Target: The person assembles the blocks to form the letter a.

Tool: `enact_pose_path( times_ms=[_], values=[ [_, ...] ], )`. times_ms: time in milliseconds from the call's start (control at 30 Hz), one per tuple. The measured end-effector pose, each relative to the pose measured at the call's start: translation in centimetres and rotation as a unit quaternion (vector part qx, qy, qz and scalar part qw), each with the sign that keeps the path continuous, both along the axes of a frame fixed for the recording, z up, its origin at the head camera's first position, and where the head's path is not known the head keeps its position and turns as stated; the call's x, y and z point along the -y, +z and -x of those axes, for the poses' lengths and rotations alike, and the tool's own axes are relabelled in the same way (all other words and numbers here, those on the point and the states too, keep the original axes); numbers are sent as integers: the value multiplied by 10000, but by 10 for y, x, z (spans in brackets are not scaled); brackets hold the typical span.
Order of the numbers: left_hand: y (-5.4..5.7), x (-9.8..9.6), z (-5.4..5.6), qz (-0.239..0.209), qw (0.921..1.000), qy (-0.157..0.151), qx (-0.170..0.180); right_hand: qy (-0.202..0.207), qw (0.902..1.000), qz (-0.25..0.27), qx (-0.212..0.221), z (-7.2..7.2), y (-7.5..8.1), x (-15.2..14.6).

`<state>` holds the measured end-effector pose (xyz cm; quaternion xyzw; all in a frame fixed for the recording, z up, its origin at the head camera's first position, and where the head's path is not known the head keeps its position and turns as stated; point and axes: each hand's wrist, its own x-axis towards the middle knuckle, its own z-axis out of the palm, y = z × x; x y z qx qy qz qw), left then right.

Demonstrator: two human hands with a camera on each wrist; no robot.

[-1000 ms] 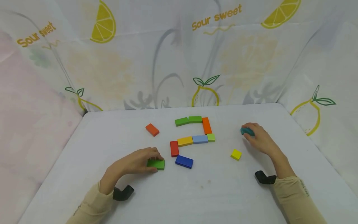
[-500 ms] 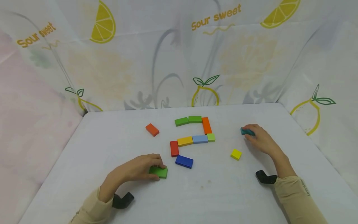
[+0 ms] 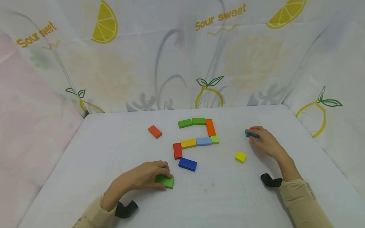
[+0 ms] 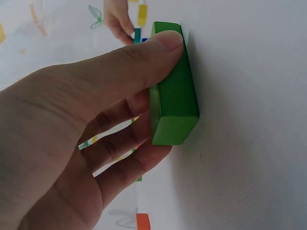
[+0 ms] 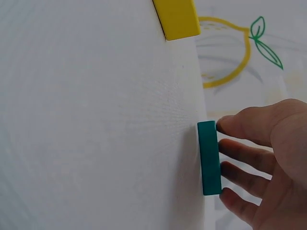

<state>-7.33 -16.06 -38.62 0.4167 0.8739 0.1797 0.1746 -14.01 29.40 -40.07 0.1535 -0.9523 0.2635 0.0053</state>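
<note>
My left hand (image 3: 141, 177) pinches a green block (image 3: 168, 181) near the front left of the white table. In the left wrist view the thumb lies on one long face of this green block (image 4: 178, 91), with the fingers behind it. Farther back on the right, my right hand (image 3: 267, 144) has its thumb and fingertips at a teal block (image 3: 247, 133). The right wrist view shows that teal block (image 5: 209, 158) with the fingertips along its side. Nearest the left hand lies a dark blue block (image 3: 187, 164); a yellow block (image 3: 240, 157) lies nearer me than the right hand.
In the middle, a bent line runs through two green blocks (image 3: 198, 121), an orange one (image 3: 210, 127), a light green one (image 3: 215, 140), a light blue one (image 3: 203, 141), an amber one (image 3: 188, 143) and a red one (image 3: 177, 151). A separate orange-red block (image 3: 155, 131) lies left.
My left hand has moved toward me and slightly right with the green block, away from the red block. The right hand has stayed almost still at the teal block.
</note>
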Motion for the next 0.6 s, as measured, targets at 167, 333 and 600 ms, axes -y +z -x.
enact_pose_path(
  times_ms=[167, 333, 600],
  values=[
    [0, -7, -4, -6, 9999, -143, -12, -4, 10000, 59, 74, -1, 0, 0],
    [-1, -14, -9, -56, 9996, -254, -72, 36, 9997, 145, 201, -1, 1, 2],
    [-1, -16, -14, -116, 9986, -405, -313, 116, 9996, 215, 171, -2, -1, 5]
  ],
)
